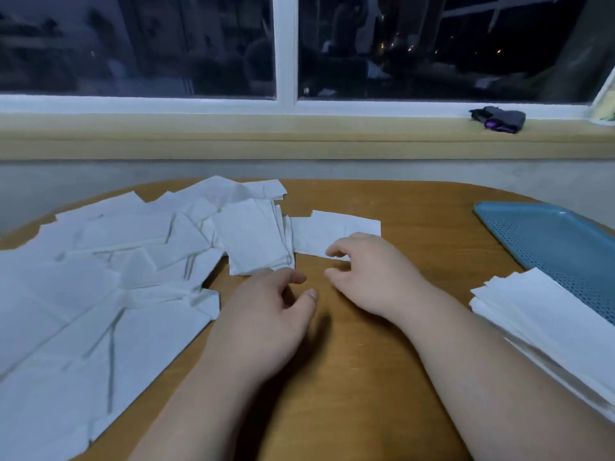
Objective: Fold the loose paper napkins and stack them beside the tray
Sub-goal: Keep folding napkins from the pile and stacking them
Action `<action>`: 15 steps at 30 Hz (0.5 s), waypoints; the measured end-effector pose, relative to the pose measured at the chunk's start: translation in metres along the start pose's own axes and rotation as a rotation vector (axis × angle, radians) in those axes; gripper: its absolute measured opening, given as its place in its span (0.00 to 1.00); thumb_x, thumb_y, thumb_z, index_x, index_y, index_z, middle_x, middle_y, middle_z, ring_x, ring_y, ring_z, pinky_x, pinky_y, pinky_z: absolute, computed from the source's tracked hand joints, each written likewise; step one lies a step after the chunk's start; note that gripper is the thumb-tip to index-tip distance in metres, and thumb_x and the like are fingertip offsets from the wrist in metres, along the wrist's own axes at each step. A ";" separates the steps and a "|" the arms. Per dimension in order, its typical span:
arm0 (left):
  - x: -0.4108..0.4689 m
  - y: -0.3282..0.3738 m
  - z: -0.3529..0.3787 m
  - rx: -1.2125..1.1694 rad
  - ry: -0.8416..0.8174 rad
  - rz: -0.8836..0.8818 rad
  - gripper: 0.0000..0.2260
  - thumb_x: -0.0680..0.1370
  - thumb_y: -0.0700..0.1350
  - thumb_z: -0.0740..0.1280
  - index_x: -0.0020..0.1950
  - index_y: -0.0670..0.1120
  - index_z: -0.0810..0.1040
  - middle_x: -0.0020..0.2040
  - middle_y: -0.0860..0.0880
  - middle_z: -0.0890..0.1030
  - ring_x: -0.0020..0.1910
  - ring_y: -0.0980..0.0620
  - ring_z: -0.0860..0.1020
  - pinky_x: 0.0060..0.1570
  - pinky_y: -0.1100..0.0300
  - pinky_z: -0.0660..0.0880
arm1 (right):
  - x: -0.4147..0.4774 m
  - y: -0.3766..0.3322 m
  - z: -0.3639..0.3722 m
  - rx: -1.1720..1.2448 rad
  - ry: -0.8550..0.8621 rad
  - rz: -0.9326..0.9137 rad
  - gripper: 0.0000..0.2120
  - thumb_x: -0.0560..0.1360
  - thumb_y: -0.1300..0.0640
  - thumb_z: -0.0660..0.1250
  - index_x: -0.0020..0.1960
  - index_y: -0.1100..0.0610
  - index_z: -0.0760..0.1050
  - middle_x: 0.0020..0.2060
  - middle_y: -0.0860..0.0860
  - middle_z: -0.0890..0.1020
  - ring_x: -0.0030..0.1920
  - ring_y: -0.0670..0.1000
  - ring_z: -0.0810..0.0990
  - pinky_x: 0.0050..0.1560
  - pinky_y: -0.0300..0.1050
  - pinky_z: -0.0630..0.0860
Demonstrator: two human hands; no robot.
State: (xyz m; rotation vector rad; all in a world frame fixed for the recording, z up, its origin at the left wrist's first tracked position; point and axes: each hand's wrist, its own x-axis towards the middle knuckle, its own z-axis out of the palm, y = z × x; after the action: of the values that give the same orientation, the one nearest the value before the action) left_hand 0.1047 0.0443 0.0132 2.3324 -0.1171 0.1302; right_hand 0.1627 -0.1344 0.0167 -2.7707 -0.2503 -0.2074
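Observation:
Loose white paper napkins (100, 277) lie spread in a heap over the left half of the wooden table (399, 327). One small napkin (326, 231) lies apart at the middle, just right of the heap. My right hand (369, 271) hovers over its near edge with fingers loosely curled, holding nothing that I can see. My left hand (269, 314) rests on the bare wood just below the heap, fingers relaxed, empty. A stack of folded napkins (545, 314) sits at the right, against the near-left side of the blue perforated tray (552, 237).
The table's rounded far edge lies close behind the heap and tray. Beyond it are a grey wall, a yellow sill and a dark window. A small dark and purple object (499, 119) sits on the sill at the right.

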 end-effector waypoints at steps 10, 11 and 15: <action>0.008 -0.019 -0.002 -0.068 -0.034 -0.037 0.13 0.78 0.58 0.64 0.60 0.58 0.79 0.47 0.58 0.79 0.48 0.61 0.76 0.48 0.63 0.74 | 0.076 -0.015 0.044 -0.073 -0.003 0.064 0.12 0.77 0.49 0.66 0.59 0.48 0.79 0.57 0.48 0.77 0.61 0.53 0.74 0.55 0.48 0.75; 0.008 -0.020 -0.001 -0.073 -0.037 -0.037 0.12 0.78 0.57 0.64 0.59 0.58 0.79 0.46 0.58 0.79 0.47 0.61 0.76 0.47 0.63 0.75 | 0.077 -0.014 0.046 -0.070 0.017 0.061 0.10 0.78 0.50 0.65 0.57 0.48 0.80 0.55 0.47 0.78 0.59 0.52 0.75 0.53 0.47 0.74; 0.011 -0.022 -0.001 -0.116 -0.050 -0.053 0.11 0.78 0.57 0.64 0.58 0.58 0.79 0.44 0.58 0.80 0.45 0.61 0.77 0.45 0.64 0.74 | 0.077 -0.010 0.051 -0.099 0.071 0.017 0.09 0.80 0.54 0.61 0.51 0.49 0.81 0.49 0.47 0.78 0.54 0.52 0.75 0.46 0.45 0.70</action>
State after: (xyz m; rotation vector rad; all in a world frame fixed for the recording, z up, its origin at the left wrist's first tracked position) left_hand 0.1178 0.0598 -0.0004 2.2214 -0.0850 0.0377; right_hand 0.2411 -0.0959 -0.0146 -2.8557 -0.2040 -0.3220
